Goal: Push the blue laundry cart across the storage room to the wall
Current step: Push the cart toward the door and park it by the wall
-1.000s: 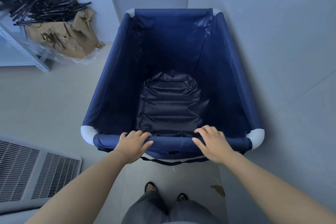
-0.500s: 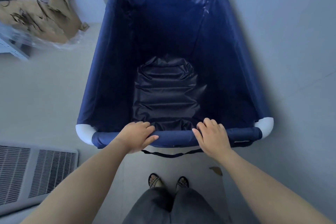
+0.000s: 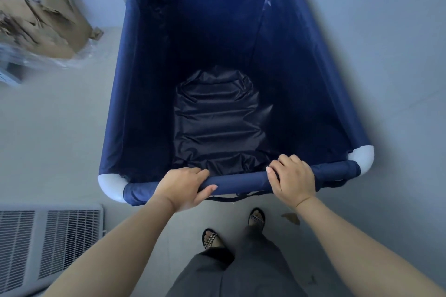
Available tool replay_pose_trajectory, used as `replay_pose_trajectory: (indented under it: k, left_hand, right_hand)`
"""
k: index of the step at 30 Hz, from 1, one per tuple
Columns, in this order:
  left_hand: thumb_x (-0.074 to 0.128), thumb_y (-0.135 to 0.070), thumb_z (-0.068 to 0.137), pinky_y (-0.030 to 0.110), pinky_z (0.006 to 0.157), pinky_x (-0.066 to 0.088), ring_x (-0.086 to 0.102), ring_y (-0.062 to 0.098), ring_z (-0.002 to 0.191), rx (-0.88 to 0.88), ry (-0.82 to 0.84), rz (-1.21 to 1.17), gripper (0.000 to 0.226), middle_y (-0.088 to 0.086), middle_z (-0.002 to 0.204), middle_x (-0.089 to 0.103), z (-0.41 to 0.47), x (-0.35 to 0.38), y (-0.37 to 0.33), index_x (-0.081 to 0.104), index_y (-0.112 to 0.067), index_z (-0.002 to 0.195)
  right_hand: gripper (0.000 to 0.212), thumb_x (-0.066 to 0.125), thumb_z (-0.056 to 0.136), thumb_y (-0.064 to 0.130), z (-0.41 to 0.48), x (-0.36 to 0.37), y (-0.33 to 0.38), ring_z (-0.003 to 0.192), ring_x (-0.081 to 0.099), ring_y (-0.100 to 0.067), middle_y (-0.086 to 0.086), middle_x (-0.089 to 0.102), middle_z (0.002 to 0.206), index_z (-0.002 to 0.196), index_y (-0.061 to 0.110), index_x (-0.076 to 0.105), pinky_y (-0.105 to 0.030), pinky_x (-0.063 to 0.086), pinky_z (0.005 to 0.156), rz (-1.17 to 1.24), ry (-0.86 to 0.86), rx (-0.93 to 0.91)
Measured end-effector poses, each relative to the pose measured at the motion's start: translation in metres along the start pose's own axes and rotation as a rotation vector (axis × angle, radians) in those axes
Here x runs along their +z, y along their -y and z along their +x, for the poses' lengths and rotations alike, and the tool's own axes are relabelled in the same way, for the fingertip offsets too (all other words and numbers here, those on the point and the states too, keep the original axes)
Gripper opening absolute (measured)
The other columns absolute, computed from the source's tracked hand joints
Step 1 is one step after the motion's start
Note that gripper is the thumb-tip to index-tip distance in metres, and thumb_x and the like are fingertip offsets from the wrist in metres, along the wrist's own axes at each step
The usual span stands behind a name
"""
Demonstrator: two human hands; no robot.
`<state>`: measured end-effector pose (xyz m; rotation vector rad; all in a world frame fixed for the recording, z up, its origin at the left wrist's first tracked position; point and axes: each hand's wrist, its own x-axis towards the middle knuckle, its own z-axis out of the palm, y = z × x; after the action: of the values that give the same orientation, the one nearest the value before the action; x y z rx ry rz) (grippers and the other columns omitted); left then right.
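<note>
The blue laundry cart (image 3: 135,84) fills the middle of the head view: dark blue fabric walls on a frame with white corner joints, empty inside. My left hand (image 3: 185,188) wraps the near rail left of centre, thumb under it. My right hand (image 3: 293,178) grips the same rail further right. The cart's far rail sits at the top edge of the view, close to the pale wall (image 3: 362,31), which also runs along the cart's right side. The wheels are hidden under the fabric.
Crumpled brown cardboard (image 3: 45,21) and dark rods lie on plastic at the upper left. A white grille panel (image 3: 48,241) lies on the floor at the lower left. My sandalled feet (image 3: 212,240) stand just behind the cart. A small brown scrap (image 3: 292,217) lies by the right foot.
The cart has rolled forward toward the far wall and I have stepped after it. The cardboard pile has slid toward the upper left edge. Both hands keep their grip on the rail.
</note>
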<state>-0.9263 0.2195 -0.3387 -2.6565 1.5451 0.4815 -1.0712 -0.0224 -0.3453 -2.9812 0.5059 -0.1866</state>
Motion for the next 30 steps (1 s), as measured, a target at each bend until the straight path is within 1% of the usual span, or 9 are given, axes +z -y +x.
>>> replay_pose_trajectory:
  k: [9,12,14,22,25,30]
  left_hand:
    - [0.025,-0.059,0.09,0.028,0.055,0.033,0.056,0.016,0.075,0.007,-0.025,0.0,0.043,-0.008,0.088,0.058,0.002,-0.0012,0.0022,0.049,-0.024,0.095]
    - [0.025,-0.058,0.091,0.027,0.057,0.034,0.05,0.014,0.069,-0.04,-0.007,-0.102,0.041,-0.011,0.078,0.051,0.0041,-0.004,0.0043,0.05,-0.025,0.089]
    - [0.025,-0.056,0.092,0.027,0.058,0.034,0.049,0.013,0.068,-0.089,-0.001,-0.163,0.042,-0.012,0.075,0.048,0.0064,-0.0066,0.0054,0.054,-0.026,0.087]
    - [0.02,-0.063,0.087,0.031,0.063,0.046,0.053,0.014,0.072,-0.089,0.05,-0.133,0.052,-0.009,0.083,0.055,0.0091,-0.0075,0.0072,0.056,-0.027,0.09]
    - [0.021,-0.063,0.087,0.031,0.063,0.045,0.053,0.014,0.073,-0.084,0.056,-0.128,0.051,-0.009,0.084,0.056,0.0094,-0.0071,0.0073,0.056,-0.027,0.09]
    - [0.02,-0.064,0.087,0.029,0.061,0.04,0.05,0.012,0.071,-0.072,0.044,-0.144,0.05,-0.01,0.083,0.054,0.0092,-0.005,0.0088,0.056,-0.029,0.089]
  right_hand:
    - [0.04,0.035,0.089,0.036,0.0014,0.0044,-0.001,0.061,0.048,-0.022,-0.002,0.057,0.067,0.068,0.013,0.06,-0.033,0.036,0.052,-0.004,-0.04,-0.005]
    - [0.039,0.035,0.089,0.036,0.0019,0.0047,-0.0018,0.06,0.046,-0.021,-0.001,0.056,0.066,0.067,0.014,0.06,-0.03,0.031,0.052,-0.012,-0.048,-0.013]
    - [0.039,0.035,0.089,0.035,0.0026,0.0043,-0.002,0.059,0.046,-0.021,-0.001,0.055,0.066,0.067,0.014,0.059,-0.029,0.029,0.053,-0.016,-0.048,-0.017]
    - [0.039,0.035,0.089,0.034,0.0065,0.0052,-0.0015,0.058,0.045,-0.02,-0.001,0.055,0.064,0.066,0.013,0.059,-0.03,0.029,0.051,0.004,-0.068,-0.017]
    - [0.039,0.035,0.089,0.034,0.0064,0.005,-0.0012,0.057,0.045,-0.02,-0.001,0.055,0.064,0.066,0.013,0.059,-0.031,0.032,0.051,0.013,-0.069,-0.016]
    - [0.037,0.036,0.088,0.033,0.0068,0.0048,-0.0006,0.057,0.045,-0.021,-0.001,0.055,0.063,0.065,0.013,0.058,-0.032,0.032,0.051,0.006,-0.082,-0.023]
